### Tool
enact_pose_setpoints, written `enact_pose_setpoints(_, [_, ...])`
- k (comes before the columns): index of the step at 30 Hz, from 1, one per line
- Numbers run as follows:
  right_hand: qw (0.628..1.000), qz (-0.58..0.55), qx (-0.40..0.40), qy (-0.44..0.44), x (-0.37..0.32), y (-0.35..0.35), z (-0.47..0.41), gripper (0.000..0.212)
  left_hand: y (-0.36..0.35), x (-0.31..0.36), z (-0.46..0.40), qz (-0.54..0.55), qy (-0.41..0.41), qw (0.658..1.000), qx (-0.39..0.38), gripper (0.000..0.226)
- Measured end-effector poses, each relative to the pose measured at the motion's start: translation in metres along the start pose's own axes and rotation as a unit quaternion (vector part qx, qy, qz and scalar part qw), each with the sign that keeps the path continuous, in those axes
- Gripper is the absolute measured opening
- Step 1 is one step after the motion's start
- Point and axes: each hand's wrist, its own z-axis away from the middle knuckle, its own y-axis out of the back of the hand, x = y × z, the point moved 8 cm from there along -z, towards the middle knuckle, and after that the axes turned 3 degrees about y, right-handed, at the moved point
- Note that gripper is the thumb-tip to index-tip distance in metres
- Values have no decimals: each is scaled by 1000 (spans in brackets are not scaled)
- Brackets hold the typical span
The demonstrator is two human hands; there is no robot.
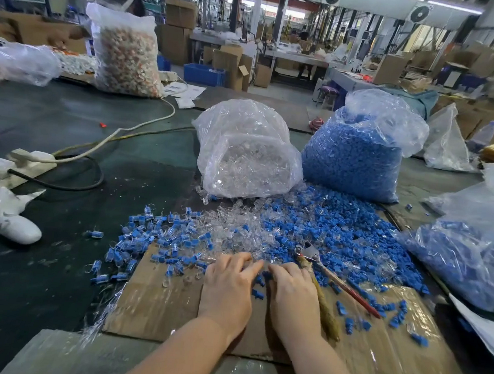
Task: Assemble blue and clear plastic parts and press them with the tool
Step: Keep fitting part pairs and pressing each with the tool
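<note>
Working at the pile's near edge, left hand and right hand meet fingertip to fingertip; what they pinch is hidden. Pliers lie beside the right hand, within reach for pressing.

My bench: 2 bags behind the loose parts.
Cardboard lies nearest me; pliers rest on its right side.

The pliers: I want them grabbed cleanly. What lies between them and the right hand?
Head view: nothing; the pliers lie right beside the right hand, apparently touching it.
</note>
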Motion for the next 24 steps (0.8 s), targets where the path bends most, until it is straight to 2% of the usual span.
enact_pose_setpoints(3, [1000,-15,14,-8,0,-1,-1,38,-6,1,0,-19,-6,1000,-17,62])
enact_pose_setpoints(10, [994,-87,51,-31,3,-4,2,23,-1,0,2,20,-9,1000,12,34])
enact_pose_setpoints(17, [982,-152,98,-50,6,0,7,2,4,-3,4,70,-8,997,35,28])
enact_pose_setpoints(20, [977,-173,113,-57,8,1,10,3,1,-5,5,68,-7,997,30,42])
enact_pose_setpoints(24, [980,-162,104,-48,7,-2,9,21,0,-4,6,57,-18,998,27,37])
